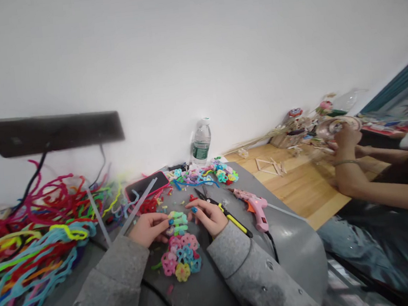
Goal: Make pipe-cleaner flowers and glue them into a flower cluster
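My left hand [151,229] has its thumb and fingers closed on the edge of a light green and teal fuzzy pipe-cleaner piece [179,221]. Across from it, my right hand [212,216] is bent with thumb and forefinger together; anything in that pinch is too small to make out. A small red bit [193,198] shows just behind its fingertips. Below the green piece lies a cluster of pink, blue and yellow pipe-cleaner flowers [183,272]. Black-and-yellow pliers [236,222] lie beside my right hand, partly covered by it. Farther right rests a pink glue gun [255,206].
Loose pipe cleaners [37,255] heap up at left. Clear glue sticks [139,206] cross near a red-cased phone [148,185]. A water bottle [202,142] stands by the wall, near more flowers [226,172]. Cords run over the grey table [296,250]. At right, another person's arm [350,172] reaches over a wooden table.
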`<state>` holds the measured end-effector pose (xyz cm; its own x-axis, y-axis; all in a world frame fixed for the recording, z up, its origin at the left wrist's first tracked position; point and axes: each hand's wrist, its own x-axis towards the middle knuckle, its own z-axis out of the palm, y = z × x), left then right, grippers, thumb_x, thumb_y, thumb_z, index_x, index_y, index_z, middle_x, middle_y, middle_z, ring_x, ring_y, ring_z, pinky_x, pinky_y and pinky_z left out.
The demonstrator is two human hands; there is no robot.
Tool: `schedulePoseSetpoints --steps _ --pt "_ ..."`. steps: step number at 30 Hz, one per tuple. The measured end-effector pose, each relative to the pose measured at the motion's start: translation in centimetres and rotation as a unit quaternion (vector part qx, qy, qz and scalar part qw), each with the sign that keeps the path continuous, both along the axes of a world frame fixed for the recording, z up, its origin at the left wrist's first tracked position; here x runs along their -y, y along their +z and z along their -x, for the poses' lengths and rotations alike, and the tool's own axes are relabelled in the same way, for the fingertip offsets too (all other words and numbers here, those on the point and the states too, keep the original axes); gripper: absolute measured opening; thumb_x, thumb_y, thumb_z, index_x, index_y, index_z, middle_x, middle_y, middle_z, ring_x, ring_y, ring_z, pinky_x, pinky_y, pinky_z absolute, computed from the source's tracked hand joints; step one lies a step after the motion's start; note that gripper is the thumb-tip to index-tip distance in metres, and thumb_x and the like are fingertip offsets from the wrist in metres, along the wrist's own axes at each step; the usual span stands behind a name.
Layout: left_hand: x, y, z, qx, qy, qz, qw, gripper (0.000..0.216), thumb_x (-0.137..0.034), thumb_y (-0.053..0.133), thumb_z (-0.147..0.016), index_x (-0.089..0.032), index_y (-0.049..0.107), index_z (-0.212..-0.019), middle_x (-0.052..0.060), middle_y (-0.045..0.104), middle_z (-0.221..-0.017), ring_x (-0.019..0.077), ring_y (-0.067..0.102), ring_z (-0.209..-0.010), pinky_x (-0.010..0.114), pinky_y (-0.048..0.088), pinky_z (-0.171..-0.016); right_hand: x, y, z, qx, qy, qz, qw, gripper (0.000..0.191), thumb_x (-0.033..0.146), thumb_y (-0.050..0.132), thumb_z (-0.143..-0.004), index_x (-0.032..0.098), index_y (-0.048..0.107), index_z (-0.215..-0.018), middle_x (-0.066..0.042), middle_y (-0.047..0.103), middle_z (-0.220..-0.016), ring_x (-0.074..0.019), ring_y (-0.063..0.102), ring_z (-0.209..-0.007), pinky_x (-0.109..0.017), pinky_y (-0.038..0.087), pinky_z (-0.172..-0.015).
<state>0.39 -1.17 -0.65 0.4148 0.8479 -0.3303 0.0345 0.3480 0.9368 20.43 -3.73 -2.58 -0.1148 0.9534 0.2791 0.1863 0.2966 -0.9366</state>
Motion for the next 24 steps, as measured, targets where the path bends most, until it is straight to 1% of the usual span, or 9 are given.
schedulePoseSetpoints --steps 3,6,12,15,18,20,22,24 --pt "-0.2 -0.2 0.2 -0.011 0.014 0.006 1.000 0.035 -0.036 0.078 -0.053 -0.011 0.069 -0.075 0.003 0.066 -0.058 0.0109 0.060 -0.048 0.019 0.049 -0.044 -0.1 0.0 0.0 -0.006 -0.009 0.004 1.000 0.037 0.047 0.043 -0.086 0.015 0.059 -0.093 -0.004 0.065 -0.064 -0.0090 0.049 -0.044 -0.021 0.041 -0.044" --pt "-0.2 -0.3 0.3 -0.027 0.015 -0.003 1.000 0.032 -0.034 0.078 -0.054 -0.011 0.069 -0.074 0.003 0.067 -0.056 0.0120 0.061 -0.048 0.019 0.049 -0.043 -0.1 -0.1 0.0 -0.003 -0.017 -0.003 1.000 0.035 0.046 0.043 -0.086 0.015 0.059 -0.092 -0.004 0.064 -0.063 -0.0084 0.048 -0.043 -0.021 0.040 -0.043" --pt "-0.1 -0.4 0.3 -0.038 -0.007 -0.054 0.998 0.028 -0.034 0.076 -0.056 -0.012 0.063 -0.069 0.001 0.063 -0.050 0.0127 0.060 -0.044 0.020 0.047 -0.041 -0.1 -0.4 -0.1 0.007 -0.030 -0.010 0.999 0.030 0.041 0.044 -0.086 0.016 0.059 -0.091 -0.002 0.064 -0.062 -0.0085 0.048 -0.042 -0.021 0.041 -0.043" --pt "-0.3 -0.2 0.5 -0.053 0.002 -0.084 0.995 0.028 -0.037 0.073 -0.059 -0.014 0.059 -0.067 0.000 0.063 -0.052 0.0129 0.060 -0.044 0.020 0.046 -0.040 -0.1 -0.4 -0.1 0.006 -0.033 -0.010 0.999 0.030 0.041 0.043 -0.086 0.016 0.059 -0.092 -0.002 0.064 -0.061 -0.0087 0.048 -0.041 -0.021 0.040 -0.043" --pt "-0.8 0.2 1.2 -0.064 0.036 -0.117 0.990 0.031 -0.042 0.070 -0.061 -0.014 0.056 -0.067 0.003 0.065 -0.058 0.0122 0.058 -0.044 0.020 0.045 -0.039 -0.1 -0.5 -0.1 -0.004 -0.040 -0.005 0.999 0.030 0.041 0.043 -0.087 0.016 0.058 -0.093 -0.002 0.063 -0.061 -0.0082 0.047 -0.040 -0.020 0.039 -0.041" --pt "-1.2 0.7 1.9 -0.061 0.093 -0.159 0.981 0.032 -0.044 0.067 -0.064 -0.015 0.057 -0.071 0.002 0.064 -0.059 0.0104 0.055 -0.042 0.019 0.042 -0.037 -0.1 -0.5 -0.1 -0.007 -0.043 -0.001 0.999 0.031 0.041 0.042 -0.087 0.016 0.057 -0.094 -0.001 0.061 -0.057 -0.0076 0.044 -0.037 -0.019 0.036 -0.039" --pt "-1.7 1.2 2.6 -0.070 0.135 -0.194 0.969 0.033 -0.045 0.066 -0.066 -0.015 0.058 -0.077 0.001 0.063 -0.059 0.0096 0.051 -0.041 0.018 0.039 -0.036 -0.1 -0.5 0.0 -0.006 -0.045 0.003 0.999 0.031 0.041 0.041 -0.088 0.015 0.057 -0.095 0.001 0.058 -0.050 -0.0071 0.041 -0.035 -0.019 0.034 -0.038" --pt "-2.0 1.6 3.1 -0.089 0.146 -0.225 0.959 0.033 -0.044 0.067 -0.063 -0.016 0.060 -0.077 0.002 0.064 -0.059 0.0112 0.053 -0.045 0.020 0.041 -0.040 0.0 -0.5 0.0 -0.005 -0.045 0.008 0.999 0.032 0.041 0.040 -0.087 0.015 0.057 -0.096 0.004 0.053 -0.044 -0.0073 0.040 -0.033 -0.018 0.033 -0.038"
